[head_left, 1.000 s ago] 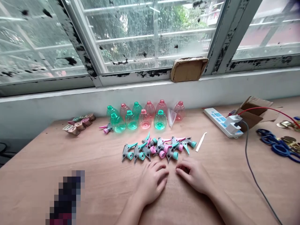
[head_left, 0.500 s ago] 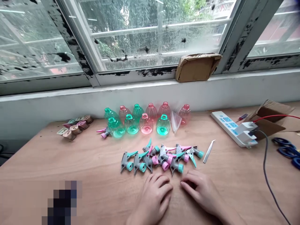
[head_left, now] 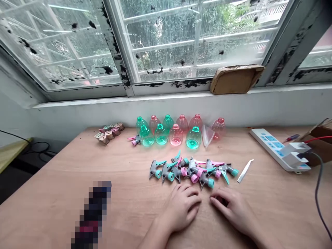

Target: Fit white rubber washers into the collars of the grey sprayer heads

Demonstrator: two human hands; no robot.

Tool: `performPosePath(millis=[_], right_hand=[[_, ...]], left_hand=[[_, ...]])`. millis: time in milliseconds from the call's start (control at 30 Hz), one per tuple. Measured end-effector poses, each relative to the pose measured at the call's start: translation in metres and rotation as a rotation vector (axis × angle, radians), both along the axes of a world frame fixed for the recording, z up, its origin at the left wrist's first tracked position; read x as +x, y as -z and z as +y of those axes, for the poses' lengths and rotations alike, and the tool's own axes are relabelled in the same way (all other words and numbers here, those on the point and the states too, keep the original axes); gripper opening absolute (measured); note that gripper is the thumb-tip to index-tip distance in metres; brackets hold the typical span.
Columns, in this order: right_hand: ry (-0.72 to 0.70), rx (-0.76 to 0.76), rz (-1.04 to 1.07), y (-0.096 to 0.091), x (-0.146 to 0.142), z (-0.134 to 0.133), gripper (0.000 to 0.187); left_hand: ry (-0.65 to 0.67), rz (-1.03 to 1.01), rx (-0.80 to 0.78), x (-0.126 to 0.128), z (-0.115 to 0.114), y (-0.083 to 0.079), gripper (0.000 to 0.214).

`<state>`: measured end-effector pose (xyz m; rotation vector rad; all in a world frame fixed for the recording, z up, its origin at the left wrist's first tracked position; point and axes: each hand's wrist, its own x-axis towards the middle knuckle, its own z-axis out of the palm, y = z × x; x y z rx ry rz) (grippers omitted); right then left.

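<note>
My left hand (head_left: 184, 204) rests palm down on the wooden table, its fingers loosely bent and holding nothing. Beside it my right hand (head_left: 230, 207) lies on its edge, with a gap between thumb and fingers and nothing seen in it. Just beyond both hands is a loose row of grey spray trigger heads with teal or pink collars and levers; the nearest trigger head (head_left: 206, 180) is close to my left fingertips. Behind them stand several clear green bottles (head_left: 193, 138) and pink bottles (head_left: 175, 135), all without tops. A pair of tweezers (head_left: 245, 171) lies right of the trigger heads.
A clear plastic bag (head_left: 208, 136) stands among the bottles. At right are a white power strip (head_left: 275, 145) with plugs and a grey cable (head_left: 319, 193), a screwdriver (head_left: 292, 137) and a cardboard box (head_left: 320, 138). Small coloured blocks (head_left: 109, 133) sit far left; a pixelated dark object (head_left: 90, 214) lies near left.
The camera view has swung left, so everything sits further right in the picture. Both hands stay resting in about the same place on the table.
</note>
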<state>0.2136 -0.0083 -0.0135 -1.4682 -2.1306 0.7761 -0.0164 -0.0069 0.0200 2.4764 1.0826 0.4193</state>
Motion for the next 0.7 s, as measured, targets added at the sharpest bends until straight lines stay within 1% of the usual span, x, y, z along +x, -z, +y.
performPosePath(millis=[300,533,700], right_hand=[[-0.003,-0.012,-0.014,-0.0024,-0.0009,-0.0036,0.027],[0.014,-0.032,-0.004,0.0005,-0.0025,-0.0022,0.029],[0.024,-0.034,0.002,-0.0056,-0.0058,-0.0003,0.026]], left_hand=[[0.008,-0.019,-0.036,-0.0031,-0.0021,-0.0009,0.02],[-0.048,-0.084,-0.082,-0.0027,0.001,0.0005,0.018],[-0.055,-0.087,-0.098,-0.002,0.0036,-0.0001,0.018]])
